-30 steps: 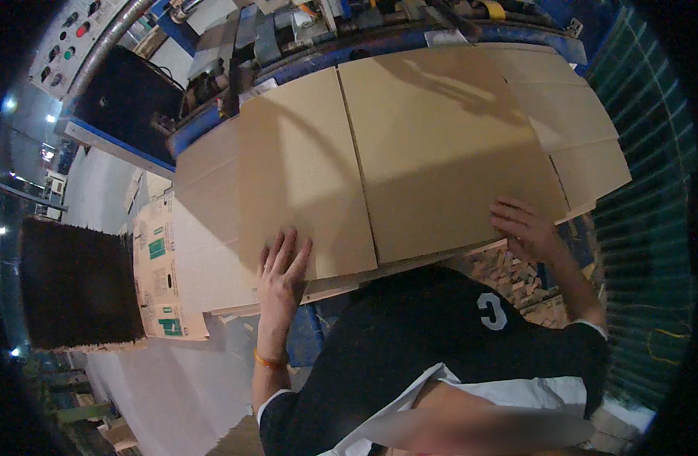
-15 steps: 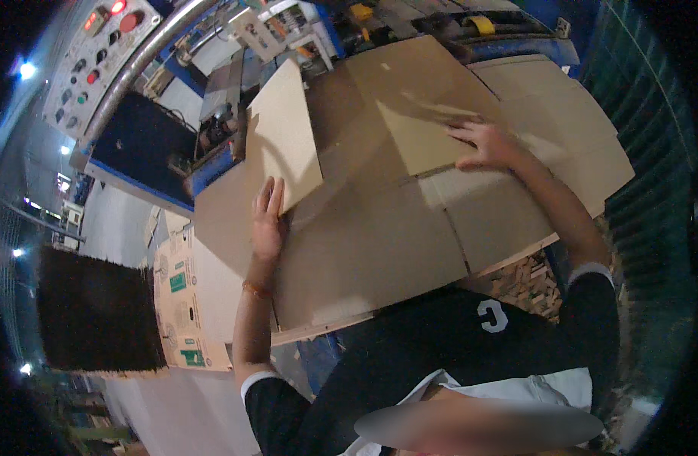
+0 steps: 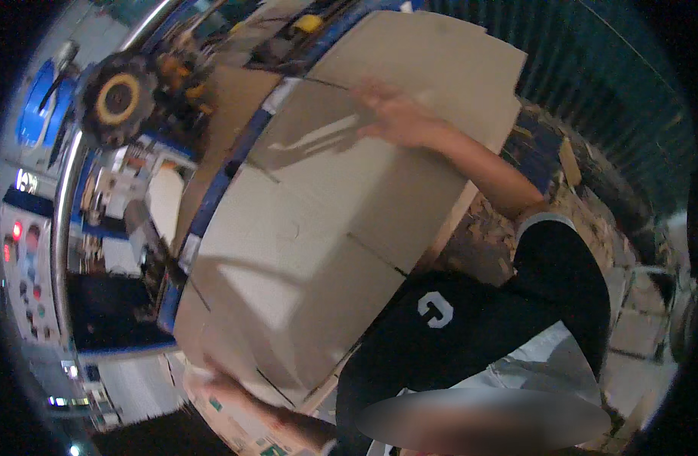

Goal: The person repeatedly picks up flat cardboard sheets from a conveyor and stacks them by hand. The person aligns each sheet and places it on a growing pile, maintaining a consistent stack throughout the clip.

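Observation:
A large tan cardboard sheet [image 3: 318, 205] with dark slits covers the worktop in front of me. Over its far right part is my right hand [image 3: 395, 118], open with its fingers apart and nothing in them; whether it touches the sheet I cannot tell. At the lower left, past the sheet's near corner, my left hand [image 3: 223, 387] hangs blurred by motion above printed cardboard [image 3: 261, 437]. Its fingers are smeared and nothing shows in them. A brown board [image 3: 242, 95] and a pale panel [image 3: 166, 196] lie at the machine beyond the sheet.
A blue machine edge [image 3: 212, 190] borders the sheet on the left. Behind it stand a dark wheel with a yellow ring [image 3: 119, 99], a metal rail [image 3: 64, 220] and a control panel [image 3: 33, 281]. Cardboard scraps [image 3: 478, 235] lie right of the worktop.
The view has swung right. Both hands have left the two loose panels they were touching. My left hand is now off the sheet, and the panels no longer lie on it.

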`<action>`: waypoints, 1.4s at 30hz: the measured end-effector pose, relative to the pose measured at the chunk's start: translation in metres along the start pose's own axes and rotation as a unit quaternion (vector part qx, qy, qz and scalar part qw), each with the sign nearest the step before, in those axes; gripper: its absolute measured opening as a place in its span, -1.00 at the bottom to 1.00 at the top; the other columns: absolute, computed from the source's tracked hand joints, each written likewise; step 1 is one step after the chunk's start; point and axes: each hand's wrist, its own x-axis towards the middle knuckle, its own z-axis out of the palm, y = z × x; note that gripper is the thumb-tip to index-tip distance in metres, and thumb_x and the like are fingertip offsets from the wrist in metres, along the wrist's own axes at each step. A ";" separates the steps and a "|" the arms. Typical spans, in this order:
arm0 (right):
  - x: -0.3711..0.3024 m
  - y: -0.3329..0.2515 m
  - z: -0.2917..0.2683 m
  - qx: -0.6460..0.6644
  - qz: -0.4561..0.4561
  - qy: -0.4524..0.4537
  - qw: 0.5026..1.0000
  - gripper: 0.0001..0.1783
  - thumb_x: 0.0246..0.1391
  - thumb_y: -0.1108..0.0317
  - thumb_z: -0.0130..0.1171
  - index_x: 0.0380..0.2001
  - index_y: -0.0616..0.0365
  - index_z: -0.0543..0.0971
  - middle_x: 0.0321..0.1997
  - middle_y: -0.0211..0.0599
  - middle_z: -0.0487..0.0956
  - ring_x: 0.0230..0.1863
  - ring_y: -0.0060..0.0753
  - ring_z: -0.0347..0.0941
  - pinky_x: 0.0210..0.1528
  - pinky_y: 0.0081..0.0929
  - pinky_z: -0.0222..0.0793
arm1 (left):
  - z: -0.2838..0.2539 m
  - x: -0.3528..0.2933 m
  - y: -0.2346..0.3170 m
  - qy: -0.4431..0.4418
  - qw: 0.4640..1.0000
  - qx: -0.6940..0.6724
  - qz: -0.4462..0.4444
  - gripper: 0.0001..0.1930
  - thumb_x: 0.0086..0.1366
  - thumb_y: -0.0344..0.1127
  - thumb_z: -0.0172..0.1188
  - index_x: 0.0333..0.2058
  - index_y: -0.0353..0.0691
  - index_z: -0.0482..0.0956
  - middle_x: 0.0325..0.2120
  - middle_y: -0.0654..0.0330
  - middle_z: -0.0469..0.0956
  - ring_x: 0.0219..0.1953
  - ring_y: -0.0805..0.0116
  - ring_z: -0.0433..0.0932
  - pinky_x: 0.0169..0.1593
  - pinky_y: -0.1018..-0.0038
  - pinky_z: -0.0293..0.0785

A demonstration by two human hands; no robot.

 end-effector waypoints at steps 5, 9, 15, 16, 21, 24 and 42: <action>-0.083 0.095 -0.037 -0.133 0.376 0.264 0.878 -0.24 -0.08 0.06 0.19 0.12 0.27 0.24 0.28 0.08 0.11 0.31 0.14 -0.04 0.27 -0.16 -0.03 | 0.002 -0.068 -0.027 0.023 0.991 -0.059 -0.119 -0.35 0.15 -0.19 0.15 0.16 -0.33 0.15 0.13 -0.01 0.26 0.16 0.17 0.23 0.20 0.34 0.13; -0.087 0.124 -0.039 -0.024 0.359 0.227 0.905 -0.29 -0.09 0.11 0.20 0.12 0.20 0.28 0.19 0.04 0.25 0.19 0.04 0.16 0.20 -0.22 0.08 | 0.005 -0.102 -0.036 0.039 0.972 -0.098 -0.211 -0.40 0.17 -0.20 0.08 0.15 -0.30 0.17 0.13 0.00 0.25 0.16 0.17 0.24 0.20 0.30 0.12; -0.057 0.129 -0.044 0.294 0.325 0.344 0.831 -0.53 0.04 0.24 0.08 0.05 0.10 0.40 -0.01 -0.20 0.48 0.02 -0.29 0.37 0.06 -0.38 0.24 | -0.025 -0.123 -0.042 0.102 0.932 -0.138 -0.319 -0.47 0.22 -0.22 -0.02 0.14 -0.26 0.19 0.13 0.02 0.24 0.15 0.17 0.24 0.21 0.23 0.11; -0.053 0.129 -0.044 0.255 0.306 0.348 0.849 -0.54 0.04 0.21 0.08 0.04 0.05 0.42 -0.02 -0.19 0.48 0.02 -0.29 0.36 -0.01 -0.34 0.30 | -0.034 -0.123 -0.041 0.117 0.925 -0.138 -0.335 -0.48 0.22 -0.22 -0.03 0.14 -0.26 0.20 0.14 0.03 0.24 0.15 0.17 0.24 0.21 0.22 0.10; -0.047 0.145 -0.059 0.297 0.318 0.383 0.815 -0.49 -0.03 0.10 0.11 -0.03 0.14 0.48 -0.06 -0.23 0.54 -0.02 -0.36 0.40 0.08 -0.50 0.19 | -0.085 -0.096 -0.040 0.332 0.820 -0.283 -0.369 -0.56 0.24 -0.28 -0.08 0.09 -0.26 0.26 0.11 0.01 0.26 0.13 0.14 0.25 0.21 0.16 0.10; -0.040 0.170 -0.067 0.393 0.245 0.475 0.748 -0.63 -0.09 0.38 0.12 -0.16 0.31 0.51 -0.22 -0.22 0.57 -0.16 -0.34 0.45 -0.05 -0.48 0.29 | -0.107 -0.086 -0.050 0.460 0.639 -0.551 -0.275 -0.69 0.18 -0.42 0.00 -0.08 -0.38 0.39 -0.01 -0.09 0.32 0.10 0.04 0.27 0.22 0.11 0.13; -0.171 -0.011 -0.109 0.186 -0.020 0.174 0.967 -0.68 -0.15 0.52 0.17 -0.22 0.17 0.52 -0.14 -0.24 0.55 -0.13 -0.28 0.45 -0.05 -0.29 0.32 | -0.068 -0.158 -0.021 0.047 0.896 -0.300 -0.323 -0.80 0.15 -0.45 0.10 -0.28 -0.46 0.51 -0.25 0.13 0.52 -0.18 0.42 0.43 -0.06 0.47 0.32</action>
